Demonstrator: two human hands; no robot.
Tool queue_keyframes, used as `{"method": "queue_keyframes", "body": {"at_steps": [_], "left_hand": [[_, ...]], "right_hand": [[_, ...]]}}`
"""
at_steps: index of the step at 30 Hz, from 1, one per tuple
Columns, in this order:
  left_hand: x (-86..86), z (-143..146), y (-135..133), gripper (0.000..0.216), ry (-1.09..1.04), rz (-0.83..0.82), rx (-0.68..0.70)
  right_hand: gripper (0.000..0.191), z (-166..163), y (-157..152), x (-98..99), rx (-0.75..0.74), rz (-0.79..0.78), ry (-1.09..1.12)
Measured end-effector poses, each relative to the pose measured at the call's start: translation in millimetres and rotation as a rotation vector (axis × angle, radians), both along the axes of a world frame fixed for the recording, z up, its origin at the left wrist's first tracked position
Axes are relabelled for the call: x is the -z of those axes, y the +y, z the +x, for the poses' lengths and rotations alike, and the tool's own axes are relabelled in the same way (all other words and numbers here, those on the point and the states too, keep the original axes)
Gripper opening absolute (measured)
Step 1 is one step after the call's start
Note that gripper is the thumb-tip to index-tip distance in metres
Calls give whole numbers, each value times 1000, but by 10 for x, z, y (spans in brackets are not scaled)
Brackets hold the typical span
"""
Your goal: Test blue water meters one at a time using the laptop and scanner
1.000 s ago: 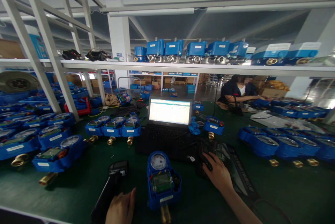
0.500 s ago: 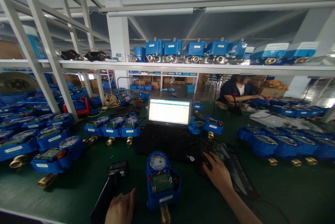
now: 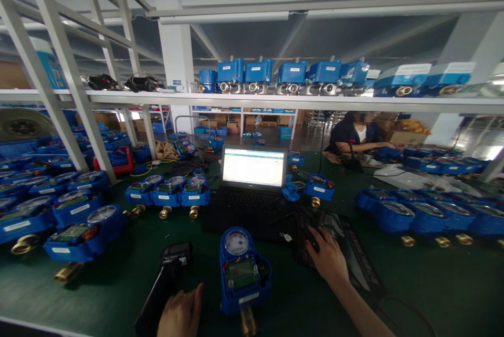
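My right hand [image 3: 327,254] lies over a black computer mouse [image 3: 313,241] on a dark printed mouse pad [image 3: 354,253], fingers draped around it. My left hand [image 3: 180,312] rests with curled fingers against the right side of a black handheld barcode scanner [image 3: 163,279]; whatever is under the fingers is hidden. Between my hands lies a blue water meter [image 3: 244,303] with a round dial, an exposed circuit board with a small display, and a brass fitting toward me. Behind it stands an open black laptop [image 3: 253,168] with a lit screen of tables.
More blue meters stand on the green table at left [image 3: 81,234], behind left [image 3: 167,190] and right [image 3: 425,216]. A single meter [image 3: 319,187] sits beside the laptop. Overhead, a shelf [image 3: 252,99] carries boxed meters. A co-worker [image 3: 356,135] sits across the table.
Both hands keep nearly the same places. The laptop page looks slightly different, and faint marks now show on the meter's display. The view has shifted a little.
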State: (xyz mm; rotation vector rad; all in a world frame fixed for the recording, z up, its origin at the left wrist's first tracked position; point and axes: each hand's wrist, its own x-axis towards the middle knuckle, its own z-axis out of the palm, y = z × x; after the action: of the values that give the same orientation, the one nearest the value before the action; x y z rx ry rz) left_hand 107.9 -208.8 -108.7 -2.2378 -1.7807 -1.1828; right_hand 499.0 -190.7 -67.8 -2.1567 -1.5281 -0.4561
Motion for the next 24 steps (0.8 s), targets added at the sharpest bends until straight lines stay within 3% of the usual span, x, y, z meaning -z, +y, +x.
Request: {"method": "queue_keyframes", "body": {"at_steps": [17, 24], "left_hand": [[22, -13, 18, 71, 82, 63, -10], [19, -24, 21, 71, -4, -18, -1]], "right_hand": [[45, -15, 9, -2, 8, 35, -42], [44, -11, 1, -10, 15, 6, -29]]}}
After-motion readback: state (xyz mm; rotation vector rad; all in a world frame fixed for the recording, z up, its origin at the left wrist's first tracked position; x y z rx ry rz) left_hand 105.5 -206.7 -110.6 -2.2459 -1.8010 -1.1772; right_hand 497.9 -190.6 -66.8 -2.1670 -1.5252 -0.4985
